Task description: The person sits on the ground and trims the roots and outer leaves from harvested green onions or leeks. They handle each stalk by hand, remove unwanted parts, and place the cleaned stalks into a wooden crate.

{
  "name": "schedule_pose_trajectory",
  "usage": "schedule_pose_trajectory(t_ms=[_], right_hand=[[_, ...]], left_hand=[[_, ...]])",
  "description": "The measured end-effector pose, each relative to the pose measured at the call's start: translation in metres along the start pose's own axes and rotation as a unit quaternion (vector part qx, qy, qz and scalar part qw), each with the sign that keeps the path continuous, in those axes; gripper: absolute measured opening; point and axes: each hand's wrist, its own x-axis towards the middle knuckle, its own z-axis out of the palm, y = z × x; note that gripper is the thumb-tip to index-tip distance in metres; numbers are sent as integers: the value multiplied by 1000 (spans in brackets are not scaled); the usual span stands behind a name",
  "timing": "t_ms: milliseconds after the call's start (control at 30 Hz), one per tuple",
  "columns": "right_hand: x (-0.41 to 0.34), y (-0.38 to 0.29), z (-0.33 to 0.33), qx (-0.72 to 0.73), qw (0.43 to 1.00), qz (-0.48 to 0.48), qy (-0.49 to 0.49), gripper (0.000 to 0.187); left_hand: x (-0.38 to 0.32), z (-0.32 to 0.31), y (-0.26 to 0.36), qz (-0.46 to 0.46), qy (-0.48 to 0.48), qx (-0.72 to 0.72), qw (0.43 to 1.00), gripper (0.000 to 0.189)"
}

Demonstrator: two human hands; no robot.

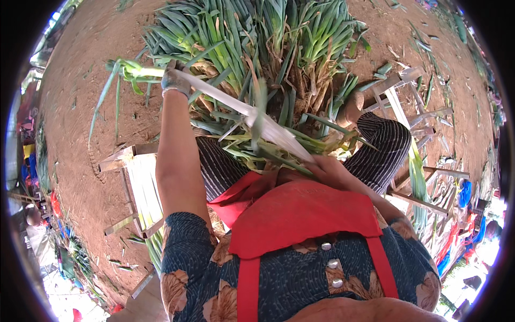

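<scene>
My left hand [176, 78], in a dirty grey work glove, is closed around a leek or large green onion [225, 94] just below its leafy top. The leaves hang out to the left of the fist. Its long white shaft slants down to the right, towards my lap. My right hand [326, 168] is curled at the lower end of that shaft, its fingers partly hidden. A blurred green leaf [259, 110] crosses the middle of the shaft. Loose peeled leaves [249, 147] lie between my knees.
A big heap of unpeeled leeks [257, 36] lies on the bare soil [92, 76] ahead of me. White stalks [143, 189] rest in a frame rack [116, 159] at my left. Another rack [428, 171] with stalks stands at my right, amid scattered leaf scraps.
</scene>
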Motion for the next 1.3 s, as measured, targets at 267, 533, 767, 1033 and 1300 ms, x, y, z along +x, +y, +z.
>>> schedule_pose_trajectory(t_ms=[267, 533, 767, 1033, 1300], right_hand=[[-61, 62, -25, -94, 988, 91, 77, 56], [57, -32, -40, -46, 964, -140, 224, 49], [145, -35, 4, 70, 943, -197, 258, 19], [127, 21, -7, 545, 826, 15, 141, 35], [73, 6, 24, 330, 924, 98, -166, 40]], left_hand=[[61, -64, 27, -53, -66, -115, 990, 7], [-22, 30, -12, -39, -32, -31, 998, 10], [-40, 34, -9, -47, -51, -23, 997, 8], [-14, 19, 2, -44, -64, -67, 995, 11], [13, 17, 3, -67, -84, -120, 987, 12]])
